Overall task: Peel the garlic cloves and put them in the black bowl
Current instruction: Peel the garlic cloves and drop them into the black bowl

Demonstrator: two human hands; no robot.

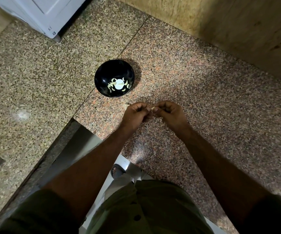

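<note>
We hold one small pale garlic clove [152, 108] between our two hands, just above the speckled pink-and-grey granite counter [195, 78] and a little nearer to us than the round glossy black bowl [102, 78]. Our left hand [137, 114] has its fingers curled in, thumb and forefinger pinching one end of the clove; our right hand [169, 112] is curled the same way and pinches the other end, so each grip is clamped on the clove and only a sliver of it shows between the fingertips.

We judge the clove to be very light and fairly firm, but its papery skin is thin and brittle and likely to tear off in scraps. Once bare, the flesh will probably be a little sticky and smooth, so it could slip out of a loose pinch. The best hold seems to be at the two tapered ends, leaving the belly free for a nail to catch and lift the skin.

In the bowl lie several peeled pale garlic cloves [111, 86], curved and ringed around a bright white patch on the bottom; we cannot tell whether that patch is a thing or glare. A pale scrap [126, 106] lies on the counter just beside our left hand, perhaps shed skin.
</note>
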